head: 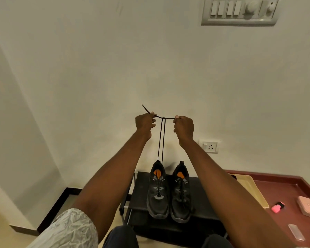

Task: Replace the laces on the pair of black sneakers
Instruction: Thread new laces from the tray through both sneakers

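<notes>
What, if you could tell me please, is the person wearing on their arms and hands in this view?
Both forearms are bare, and so are the left hand and right hand: no gloves, watch or rings show. A crumpled white short sleeve with small dark specks covers the left upper arm. The right arm's sleeve is barely in view.

Taut lace (161, 140) spans the gap between raised arms
</notes>
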Demonstrator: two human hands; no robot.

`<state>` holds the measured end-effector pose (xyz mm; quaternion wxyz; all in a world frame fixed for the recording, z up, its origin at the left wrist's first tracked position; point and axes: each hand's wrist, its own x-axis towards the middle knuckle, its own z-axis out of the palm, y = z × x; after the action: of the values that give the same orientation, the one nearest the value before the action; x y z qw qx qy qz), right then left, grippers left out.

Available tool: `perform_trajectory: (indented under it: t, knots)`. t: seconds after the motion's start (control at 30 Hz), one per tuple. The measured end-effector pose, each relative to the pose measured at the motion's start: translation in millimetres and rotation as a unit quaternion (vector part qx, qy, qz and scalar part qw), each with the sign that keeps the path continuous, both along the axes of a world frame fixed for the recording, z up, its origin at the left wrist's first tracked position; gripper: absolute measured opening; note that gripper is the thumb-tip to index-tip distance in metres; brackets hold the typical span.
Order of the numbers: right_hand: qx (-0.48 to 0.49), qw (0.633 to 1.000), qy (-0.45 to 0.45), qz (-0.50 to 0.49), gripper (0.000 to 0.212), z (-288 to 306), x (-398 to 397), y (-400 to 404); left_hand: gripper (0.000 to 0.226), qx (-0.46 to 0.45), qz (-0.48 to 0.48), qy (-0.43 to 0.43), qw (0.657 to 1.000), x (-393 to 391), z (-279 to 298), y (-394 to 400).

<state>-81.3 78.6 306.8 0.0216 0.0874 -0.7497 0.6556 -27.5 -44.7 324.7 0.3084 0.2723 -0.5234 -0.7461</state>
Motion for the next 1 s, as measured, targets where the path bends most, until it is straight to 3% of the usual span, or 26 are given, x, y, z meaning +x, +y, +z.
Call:
perform_trajectory:
  t: [0.07, 0.13, 0.23, 0.3, 0.33, 0.37, 0.43, 0.47, 0.53, 0.57, 0.63, 0.7, 0.77, 0.8, 0.87, 1.0]
  knots:
    - [-0.047, 0.998, -0.049, -0.009, 0.033, -5.3, 0.0, 4.5, 0.020, 0.083, 0.011, 0.037, 0.996, 4.0, -7.2, -1.8]
    - [-0.162, 0.977, -0.138, -0.021, 0.030, -9.6, -1.1, 11.9, 0.019, 0.197, 0.029, 0.093, 0.975, 9.6, -15.3, -7.5]
    - [-0.381, 0.876, -0.295, -0.012, 0.025, -22.6, -9.4, 27.7, 0.023, 0.318, 0.054, 0.203, 0.925, 17.8, -29.8, -22.5]
    - [-0.507, 0.791, -0.342, -0.014, 0.027, -31.5, -13.6, 34.8, 0.030, 0.316, 0.039, 0.221, 0.922, 21.9, -40.6, -29.7]
    - [-0.536, 0.772, -0.341, -0.010, 0.027, -34.8, -14.1, 36.6, 0.030, 0.282, 0.020, 0.197, 0.939, 24.0, -43.3, -30.8]
    - [-0.528, 0.783, -0.329, 0.002, 0.026, -36.1, -13.1, 36.8, 0.028, 0.218, -0.003, 0.153, 0.964, 25.3, -46.8, -32.7]
    - [-0.411, 0.868, -0.276, 0.025, 0.028, -35.9, -13.4, 35.8, 0.027, -0.006, -0.046, 0.032, 0.998, 28.3, -49.6, -36.3]
    - [-0.323, 0.920, -0.221, 0.033, 0.029, -34.9, -15.3, 34.9, 0.026, -0.159, -0.064, -0.032, 0.985, 29.5, -49.9, -39.7]
    - [-0.089, 0.992, -0.055, 0.067, 0.025, -31.7, -18.7, 32.9, 0.018, -0.432, -0.124, -0.133, 0.883, 33.7, -48.4, -43.7]
    - [0.037, 0.994, 0.027, 0.104, 0.019, -28.7, -18.9, 32.5, 0.024, -0.523, -0.168, -0.172, 0.818, 34.0, -46.4, -43.5]
    - [0.266, 0.931, 0.135, 0.209, 0.034, -27.4, -18.5, 28.3, 0.034, -0.649, -0.237, -0.251, 0.678, 32.0, -45.0, -39.8]
    - [0.458, 0.827, 0.183, 0.271, 0.048, -31.2, -16.5, 21.1, 0.038, -0.733, -0.243, -0.319, 0.549, 28.2, -45.7, -33.4]
    - [0.552, 0.762, 0.219, 0.257, 0.034, -36.6, -11.9, 17.6, 0.038, -0.787, -0.222, -0.361, 0.449, 27.5, -47.6, -31.6]
    - [0.561, 0.760, 0.224, 0.240, 0.031, -40.3, -11.7, 18.3, 0.038, -0.795, -0.215, -0.376, 0.424, 28.2, -49.7, -33.7]
    - [0.560, 0.773, 0.212, 0.210, 0.035, -47.5, -13.7, 23.8, 0.041, -0.770, -0.221, -0.408, 0.437, 30.4, -56.7, -40.8]
    - [0.583, 0.772, 0.200, 0.154, 0.028, -67.7, -15.4, 41.3, 0.044, -0.690, -0.205, -0.442, 0.536, 43.5, -73.9, -50.7]
